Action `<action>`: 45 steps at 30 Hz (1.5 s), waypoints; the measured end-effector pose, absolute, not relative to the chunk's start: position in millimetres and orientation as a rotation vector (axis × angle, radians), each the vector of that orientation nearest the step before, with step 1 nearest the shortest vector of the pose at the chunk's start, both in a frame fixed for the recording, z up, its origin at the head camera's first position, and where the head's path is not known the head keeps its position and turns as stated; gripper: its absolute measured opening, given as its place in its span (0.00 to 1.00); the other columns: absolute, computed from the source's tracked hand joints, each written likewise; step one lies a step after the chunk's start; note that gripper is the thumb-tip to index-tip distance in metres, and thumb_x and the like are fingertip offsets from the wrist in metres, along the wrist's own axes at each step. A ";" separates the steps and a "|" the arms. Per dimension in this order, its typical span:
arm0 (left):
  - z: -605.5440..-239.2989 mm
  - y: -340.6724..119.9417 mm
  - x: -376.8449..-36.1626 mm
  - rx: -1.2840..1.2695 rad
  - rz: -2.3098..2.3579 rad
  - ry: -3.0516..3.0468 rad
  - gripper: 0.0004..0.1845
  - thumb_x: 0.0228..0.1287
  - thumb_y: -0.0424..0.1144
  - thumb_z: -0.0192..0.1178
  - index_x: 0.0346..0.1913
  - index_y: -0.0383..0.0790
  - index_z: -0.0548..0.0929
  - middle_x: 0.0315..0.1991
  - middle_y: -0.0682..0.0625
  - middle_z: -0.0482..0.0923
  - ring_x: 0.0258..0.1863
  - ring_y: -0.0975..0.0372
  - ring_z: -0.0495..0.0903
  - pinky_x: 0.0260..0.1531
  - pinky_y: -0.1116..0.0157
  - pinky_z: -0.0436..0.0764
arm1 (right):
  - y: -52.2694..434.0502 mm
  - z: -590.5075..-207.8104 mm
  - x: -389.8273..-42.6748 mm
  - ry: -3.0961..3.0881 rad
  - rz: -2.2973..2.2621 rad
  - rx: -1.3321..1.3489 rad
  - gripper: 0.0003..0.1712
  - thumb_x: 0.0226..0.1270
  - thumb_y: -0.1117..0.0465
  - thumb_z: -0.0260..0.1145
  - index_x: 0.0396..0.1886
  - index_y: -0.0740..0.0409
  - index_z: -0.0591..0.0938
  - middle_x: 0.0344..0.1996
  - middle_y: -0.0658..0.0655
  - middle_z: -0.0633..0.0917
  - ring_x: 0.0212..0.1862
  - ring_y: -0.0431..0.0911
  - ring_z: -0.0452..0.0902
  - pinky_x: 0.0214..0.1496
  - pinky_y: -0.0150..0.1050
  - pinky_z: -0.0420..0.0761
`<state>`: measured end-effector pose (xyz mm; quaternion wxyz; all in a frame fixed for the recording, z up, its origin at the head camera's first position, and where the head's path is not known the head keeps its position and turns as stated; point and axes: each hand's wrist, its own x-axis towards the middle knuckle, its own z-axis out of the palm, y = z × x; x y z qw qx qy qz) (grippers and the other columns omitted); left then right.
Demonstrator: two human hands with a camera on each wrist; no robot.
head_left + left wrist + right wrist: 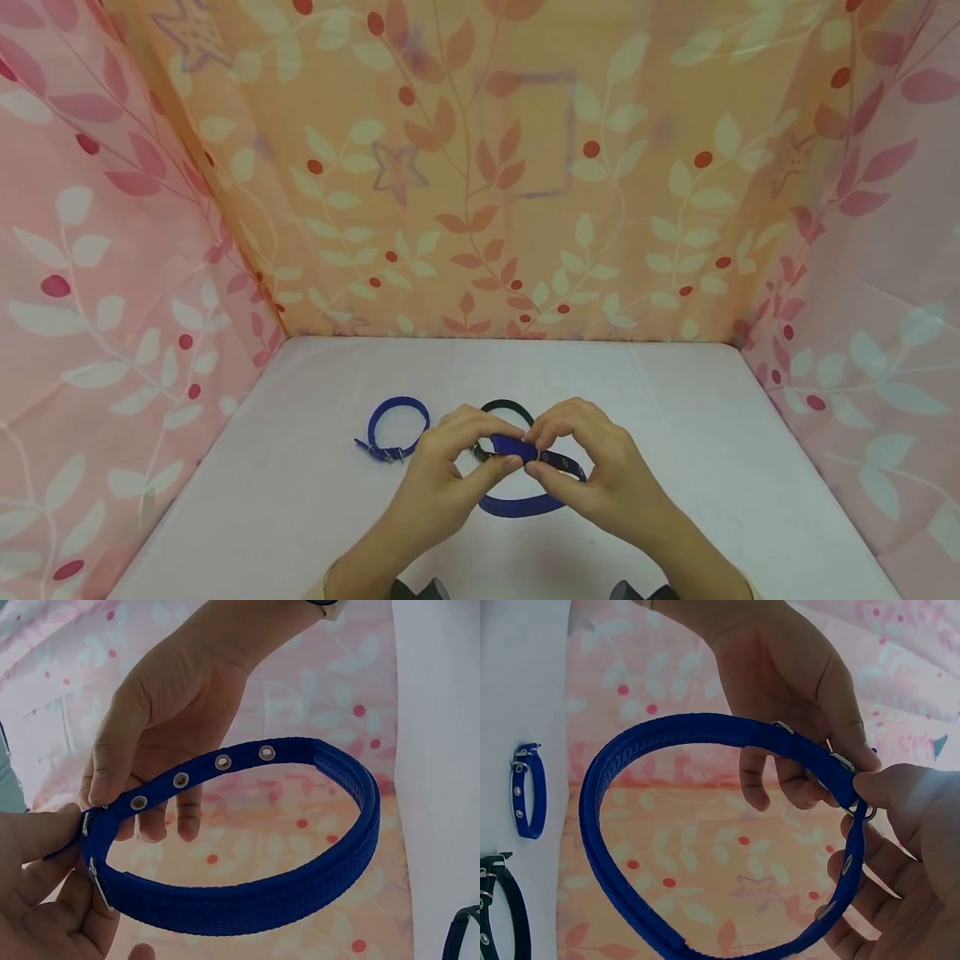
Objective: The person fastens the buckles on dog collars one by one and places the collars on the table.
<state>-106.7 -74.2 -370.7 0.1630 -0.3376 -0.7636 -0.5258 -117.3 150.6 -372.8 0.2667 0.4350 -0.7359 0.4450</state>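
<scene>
Both hands hold a blue strap collar [521,507] up in a loop above the table, its buckle side at the far part of the loop in the head view. My left hand [442,471] pinches the collar by its metal buckle [97,881]. With thumb and fingers, my right hand [603,467] pinches the strap right beside the buckle, where the eyelet end [202,772] meets it. Several metal-ringed holes [847,865] line that end. The strap's tip is partly hidden by the fingers.
A second blue collar [386,454], buckled into a ring, lies on the white table [247,500] at the left. Behind the hands lies a black collar [506,405], partly covered by them. Printed leaf-pattern curtains [465,250] enclose the table at the back and sides.
</scene>
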 end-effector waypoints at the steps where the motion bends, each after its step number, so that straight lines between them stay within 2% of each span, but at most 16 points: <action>1: -369.6 -74.8 -106.4 -0.961 -1.503 -2.173 0.11 0.68 0.41 0.69 0.51 0.51 0.87 0.47 0.59 0.86 0.50 0.64 0.80 0.49 0.64 0.80 | 151.0 -372.8 -117.3 -1.995 1.198 1.171 0.16 0.61 0.63 0.77 0.43 0.53 0.79 0.45 0.47 0.85 0.50 0.43 0.79 0.58 0.31 0.77; 5: -365.9 -79.3 -106.1 -0.927 -1.536 -2.152 0.11 0.68 0.38 0.69 0.52 0.49 0.87 0.45 0.56 0.86 0.49 0.62 0.80 0.49 0.64 0.81 | 152.6 -372.0 -117.7 -2.025 1.184 1.147 0.18 0.57 0.66 0.78 0.42 0.51 0.78 0.44 0.45 0.84 0.50 0.42 0.78 0.57 0.31 0.77; 10: -362.5 -83.5 -106.6 -0.865 -1.567 -2.161 0.12 0.67 0.36 0.69 0.52 0.51 0.87 0.44 0.58 0.85 0.50 0.62 0.81 0.51 0.63 0.81 | 153.2 -371.2 -118.8 -2.034 1.187 1.136 0.21 0.53 0.69 0.79 0.42 0.50 0.79 0.43 0.45 0.84 0.50 0.42 0.78 0.57 0.31 0.76; 17: -360.3 -85.3 -106.4 -0.836 -1.612 -2.169 0.13 0.68 0.35 0.67 0.54 0.51 0.86 0.46 0.58 0.85 0.53 0.61 0.81 0.60 0.59 0.79 | 153.8 -370.5 -118.7 -2.068 1.165 1.112 0.23 0.51 0.69 0.79 0.45 0.49 0.80 0.42 0.43 0.84 0.48 0.40 0.78 0.56 0.31 0.76; 25: -360.5 -87.9 -107.0 -0.833 -1.680 -2.135 0.14 0.70 0.32 0.65 0.55 0.48 0.85 0.47 0.54 0.85 0.56 0.59 0.81 0.69 0.60 0.72 | 155.9 -370.0 -116.7 -2.200 1.116 1.050 0.23 0.55 0.64 0.79 0.48 0.43 0.81 0.43 0.39 0.83 0.50 0.38 0.77 0.56 0.36 0.75; 30: -361.2 -85.2 -106.1 -0.811 -1.701 -2.174 0.14 0.69 0.35 0.66 0.55 0.52 0.84 0.47 0.57 0.84 0.57 0.60 0.81 0.68 0.60 0.74 | 155.5 -369.7 -116.1 -2.247 1.089 1.042 0.21 0.56 0.62 0.80 0.47 0.41 0.82 0.41 0.36 0.83 0.49 0.36 0.77 0.56 0.37 0.74; 37: -362.3 -82.1 -104.0 -0.817 -1.748 -2.177 0.14 0.69 0.35 0.67 0.55 0.52 0.85 0.47 0.57 0.83 0.55 0.59 0.81 0.61 0.62 0.80 | 153.4 -370.9 -114.9 -2.250 1.070 1.047 0.20 0.56 0.61 0.81 0.45 0.40 0.83 0.40 0.36 0.84 0.49 0.36 0.77 0.56 0.37 0.73; 41: -363.0 -81.4 -104.0 -0.825 -1.741 -2.165 0.14 0.69 0.34 0.67 0.54 0.51 0.85 0.47 0.56 0.84 0.55 0.59 0.81 0.61 0.62 0.80 | 153.2 -370.5 -115.2 -2.241 1.089 1.036 0.21 0.56 0.62 0.81 0.46 0.41 0.83 0.41 0.37 0.84 0.49 0.37 0.77 0.55 0.36 0.74; 45: -365.3 -80.3 -106.4 -0.790 -1.687 -2.198 0.16 0.67 0.37 0.69 0.55 0.53 0.84 0.48 0.59 0.84 0.55 0.60 0.80 0.61 0.58 0.79 | 153.8 -370.6 -115.9 -2.227 1.120 1.007 0.21 0.56 0.64 0.81 0.45 0.42 0.83 0.42 0.38 0.84 0.48 0.37 0.78 0.54 0.36 0.76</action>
